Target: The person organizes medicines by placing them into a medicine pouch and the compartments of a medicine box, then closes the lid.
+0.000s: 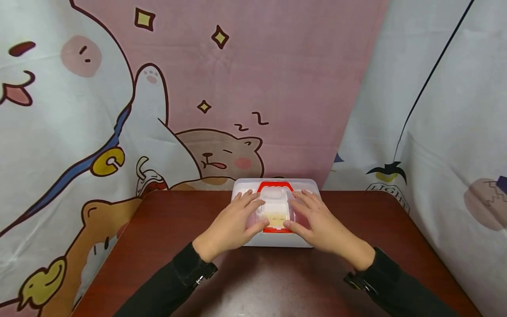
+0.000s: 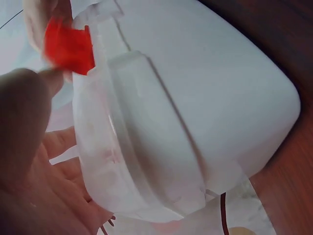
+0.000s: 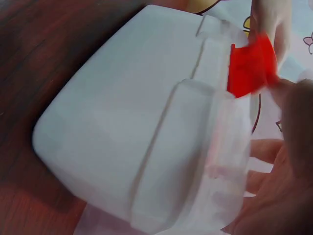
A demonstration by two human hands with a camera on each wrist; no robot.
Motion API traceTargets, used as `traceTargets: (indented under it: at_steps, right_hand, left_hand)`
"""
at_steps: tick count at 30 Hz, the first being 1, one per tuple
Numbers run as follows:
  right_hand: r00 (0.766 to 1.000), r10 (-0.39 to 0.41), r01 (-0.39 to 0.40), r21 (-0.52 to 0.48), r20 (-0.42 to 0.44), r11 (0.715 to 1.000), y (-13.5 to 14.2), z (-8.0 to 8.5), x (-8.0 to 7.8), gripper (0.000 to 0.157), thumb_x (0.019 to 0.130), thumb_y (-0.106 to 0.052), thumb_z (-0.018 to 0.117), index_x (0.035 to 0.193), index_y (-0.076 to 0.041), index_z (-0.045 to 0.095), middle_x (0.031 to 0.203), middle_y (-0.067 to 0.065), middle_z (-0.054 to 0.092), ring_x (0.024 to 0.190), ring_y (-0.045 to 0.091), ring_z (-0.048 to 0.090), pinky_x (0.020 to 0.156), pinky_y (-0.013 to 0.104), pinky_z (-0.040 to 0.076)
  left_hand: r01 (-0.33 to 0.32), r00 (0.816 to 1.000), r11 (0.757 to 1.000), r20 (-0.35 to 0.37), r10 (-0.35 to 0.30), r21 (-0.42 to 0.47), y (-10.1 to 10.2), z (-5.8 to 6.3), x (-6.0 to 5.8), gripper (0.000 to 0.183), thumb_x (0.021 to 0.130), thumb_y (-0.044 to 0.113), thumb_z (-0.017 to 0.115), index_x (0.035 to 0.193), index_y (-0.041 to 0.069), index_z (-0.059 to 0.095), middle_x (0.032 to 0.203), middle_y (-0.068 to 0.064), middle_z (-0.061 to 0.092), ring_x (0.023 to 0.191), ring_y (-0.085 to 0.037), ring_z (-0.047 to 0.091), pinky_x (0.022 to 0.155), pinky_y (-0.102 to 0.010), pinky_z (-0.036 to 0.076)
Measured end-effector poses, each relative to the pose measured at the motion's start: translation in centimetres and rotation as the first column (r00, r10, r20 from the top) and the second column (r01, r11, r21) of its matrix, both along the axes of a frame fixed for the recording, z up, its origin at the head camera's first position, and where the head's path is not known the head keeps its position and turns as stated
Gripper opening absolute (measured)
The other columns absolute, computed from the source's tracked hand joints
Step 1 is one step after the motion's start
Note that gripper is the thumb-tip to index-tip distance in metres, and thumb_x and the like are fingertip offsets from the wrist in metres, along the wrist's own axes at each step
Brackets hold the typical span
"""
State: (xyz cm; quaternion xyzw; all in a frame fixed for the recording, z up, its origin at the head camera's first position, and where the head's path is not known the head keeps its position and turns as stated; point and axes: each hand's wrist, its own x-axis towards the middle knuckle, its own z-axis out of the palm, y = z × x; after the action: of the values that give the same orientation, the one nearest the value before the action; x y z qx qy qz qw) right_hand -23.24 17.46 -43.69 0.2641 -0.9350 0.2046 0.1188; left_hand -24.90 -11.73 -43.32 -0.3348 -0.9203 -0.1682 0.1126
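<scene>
A white plastic box (image 1: 253, 240) with a clear lid (image 1: 241, 184) stands on the table. A red handle (image 1: 276, 184) lies on top of the lid, and a red latch (image 1: 277, 230) is at the front. Both wrist views show the latch (image 2: 71, 46) tilted out from the rim and blurred. My left hand (image 1: 239, 222) rests on the lid's left side, fingers spread, its thumb tip at the latch. On the lid's right side lies my right hand (image 1: 321, 222), also spread, with its thumb at the latch's other end. Yellowish contents with small marks show through the lid; their kind is unclear.
The brown table (image 1: 190, 211) carries the box near its back edge. Behind it hangs a cloth (image 1: 301, 110) printed with cartoon animals. Dark sleeves (image 1: 174, 281) with wrist straps cover my forearms.
</scene>
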Motion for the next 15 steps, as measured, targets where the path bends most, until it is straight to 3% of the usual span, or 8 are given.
traceTargets:
  at_steps: [5,10,15]
  right_hand:
    - [0.997,0.027,-0.019,0.099,-0.078,0.995,0.6,-1.3,0.0,0.090,0.088,-0.056,0.088,0.161,-0.012,0.058,0.174,0.015,0.046,0.164,0.047,0.036,0.133,0.073,0.026]
    - [0.982,0.013,0.023,0.183,-0.190,0.983,0.2,-2.0,0.1,0.094,0.084,-0.056,0.092,0.160,-0.011,0.058,0.171,0.017,0.048,0.160,0.047,0.040,0.131,0.073,0.029]
    - [0.957,-0.008,0.079,0.234,-0.291,0.969,-0.7,-2.3,0.4,0.101,0.080,-0.064,0.091,0.160,-0.012,0.058,0.170,0.020,0.048,0.158,0.050,0.043,0.128,0.078,0.031]
  left_hand:
    - [-0.005,0.998,0.996,-0.067,-0.001,-0.092,0.0,-1.0,0.2,0.078,0.100,0.055,0.076,0.162,0.015,0.053,0.172,-0.012,0.050,0.165,-0.037,0.041,0.137,-0.058,0.029]
    - [-0.034,0.990,0.988,-0.138,0.013,-0.152,0.3,-1.4,0.7,0.085,0.097,0.060,0.078,0.165,0.017,0.050,0.173,-0.012,0.048,0.166,-0.038,0.040,0.135,-0.063,0.031]
    - [-0.055,0.970,0.967,-0.244,-0.008,-0.249,1.1,-1.5,0.8,0.094,0.096,0.071,0.073,0.169,0.018,0.045,0.177,-0.013,0.044,0.165,-0.039,0.041,0.132,-0.065,0.035]
